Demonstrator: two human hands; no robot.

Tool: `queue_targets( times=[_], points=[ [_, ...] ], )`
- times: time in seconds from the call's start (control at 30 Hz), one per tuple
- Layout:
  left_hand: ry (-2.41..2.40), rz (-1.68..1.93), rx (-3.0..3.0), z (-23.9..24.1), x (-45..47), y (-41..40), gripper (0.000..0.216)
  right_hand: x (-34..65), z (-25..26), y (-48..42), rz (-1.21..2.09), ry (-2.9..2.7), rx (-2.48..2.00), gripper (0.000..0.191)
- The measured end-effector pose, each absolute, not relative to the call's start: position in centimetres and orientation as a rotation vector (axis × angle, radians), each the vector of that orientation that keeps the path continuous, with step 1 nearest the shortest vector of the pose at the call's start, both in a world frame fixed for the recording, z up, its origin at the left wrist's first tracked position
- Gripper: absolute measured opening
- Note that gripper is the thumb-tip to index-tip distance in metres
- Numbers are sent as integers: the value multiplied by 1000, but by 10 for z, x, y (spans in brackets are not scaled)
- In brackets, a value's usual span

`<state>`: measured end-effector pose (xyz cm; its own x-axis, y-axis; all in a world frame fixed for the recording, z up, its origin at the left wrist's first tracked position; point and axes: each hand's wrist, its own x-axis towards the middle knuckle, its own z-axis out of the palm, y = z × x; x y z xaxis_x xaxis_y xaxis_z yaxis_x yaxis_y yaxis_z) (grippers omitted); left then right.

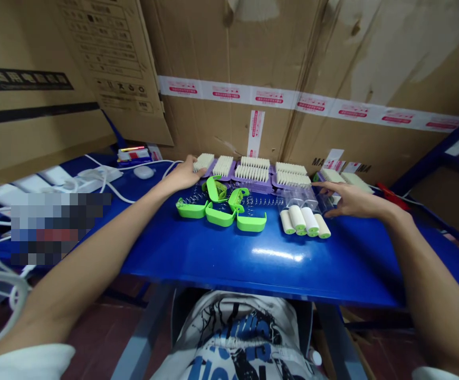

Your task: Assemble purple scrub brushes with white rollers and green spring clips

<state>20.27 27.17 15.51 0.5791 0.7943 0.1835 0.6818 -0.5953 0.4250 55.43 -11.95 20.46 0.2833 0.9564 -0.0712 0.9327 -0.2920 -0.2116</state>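
Observation:
My left hand (184, 174) is at the left end of a row of purple-based brush heads with cream bristles. Its thumb and fingers close around the edge of the leftmost brush head (204, 161). At the row's other end is my right hand (350, 199), fingers apart and index stretched toward the last brush head (293, 174); whether it touches is unclear. Clear plastic pieces (303, 198) lie beside that hand. In front are several cream-white rollers (297, 217) with green ends. Bright green curved parts (219, 215) and thin coil springs (267, 201) lie in the middle.
Cardboard boxes (229, 47) wall off the back of the blue table (213, 253). White cables and a power strip (98, 177) occupy the left, near a white mouse-like object (143, 172). Green-based brush heads (356, 182) and a red tool (391, 198) lie at right.

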Motion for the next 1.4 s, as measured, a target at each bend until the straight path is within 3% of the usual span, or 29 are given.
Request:
queue_targets(
  times=[0.17,0.33,0.67,1.0,1.4],
  points=[
    [1192,517,2514,153,202,274,69,555,208,-125,434,-1658,-2352,123],
    [1193,510,2515,153,202,276,72,563,209,-128,471,-1728,-2345,107],
    [1233,490,2490,158,200,268,72,568,207,-129,396,-1774,-2449,110],
    [1204,538,2453,154,201,275,69,572,202,-125,403,-1820,-2377,90],
    [1190,541,2475,153,202,274,67,552,205,-118,364,-1853,-2378,83]
  ],
)
